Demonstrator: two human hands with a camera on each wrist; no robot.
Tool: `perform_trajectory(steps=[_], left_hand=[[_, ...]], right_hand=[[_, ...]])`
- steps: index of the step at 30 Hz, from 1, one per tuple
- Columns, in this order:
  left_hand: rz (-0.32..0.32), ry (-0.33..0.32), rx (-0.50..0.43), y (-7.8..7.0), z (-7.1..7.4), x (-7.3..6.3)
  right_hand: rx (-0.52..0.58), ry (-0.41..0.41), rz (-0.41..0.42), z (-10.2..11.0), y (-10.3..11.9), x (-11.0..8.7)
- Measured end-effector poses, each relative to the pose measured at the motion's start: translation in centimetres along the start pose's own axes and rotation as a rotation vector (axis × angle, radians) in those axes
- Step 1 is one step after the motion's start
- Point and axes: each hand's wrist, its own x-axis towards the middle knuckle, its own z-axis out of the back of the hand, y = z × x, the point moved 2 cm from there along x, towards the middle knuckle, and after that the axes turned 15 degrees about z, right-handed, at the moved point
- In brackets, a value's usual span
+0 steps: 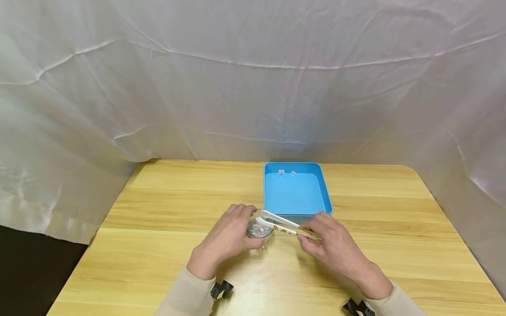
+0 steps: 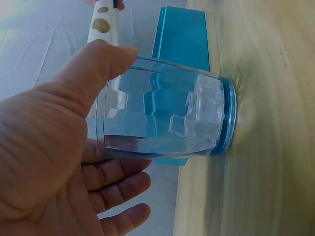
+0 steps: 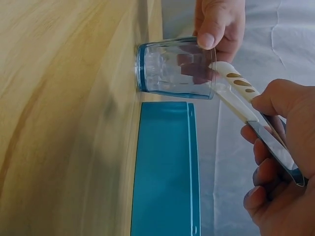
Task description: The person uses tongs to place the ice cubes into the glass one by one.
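Note:
A clear drinking glass [image 2: 157, 147] stands upright on the table with several clear cubes [image 2: 205, 103] in its lower part. My left hand [image 1: 227, 237] holds it near the rim, thumb on one side and fingers on the other. In my right hand [image 1: 336, 245] is a pair of tongs [image 3: 241, 101] with white, gold-spotted ends and metal arms, pinched between thumb and fingers. The white tips reach into the mouth of the glass, slightly apart. Whether a cube sits between them I cannot tell.
Just behind the glass lies a shallow blue tray [image 1: 294, 195]. Two clear cubes [image 1: 281, 173] rest along its far side. The wooden table [image 1: 170, 259] ends at a pale hanging cloth [image 1: 221, 101] at the back and sides.

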Motion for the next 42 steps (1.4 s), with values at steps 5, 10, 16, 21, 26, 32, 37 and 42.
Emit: perform_trajectory(steps=[5,10,16,21,26,32,37,42], left_hand=[[0.001,-0.032,0.051,-0.2,0.1,-0.1],[-0.008,-0.052,0.073,-0.3,0.1,-0.2],[-0.009,-0.055,0.061,-0.2,-0.1,-0.3],[-0.010,-0.054,0.046,-0.2,-0.2,-0.3],[-0.012,-0.048,0.036,-0.2,-0.2,-0.3],[-0.013,-0.044,0.026,-0.2,-0.2,-0.3],[-0.003,-0.032,0.017,-0.1,-0.3,-0.2],[-0.001,-0.023,0.015,-0.1,-0.3,-0.2]], right_hand=[[-0.002,-0.059,-0.004,0.2,-0.2,0.1],[-0.031,-0.099,-0.016,0.6,-0.8,0.6],[-0.099,-0.084,-0.064,1.0,-1.7,1.1],[-0.150,-0.056,-0.133,1.0,-2.8,1.2],[-0.197,0.015,-0.271,1.1,-4.4,1.4],[-0.214,0.112,-0.418,1.4,-6.6,2.0],[-0.241,0.178,-0.459,1.3,-8.2,2.5],[-0.258,0.259,-0.492,0.9,-9.2,2.8]])
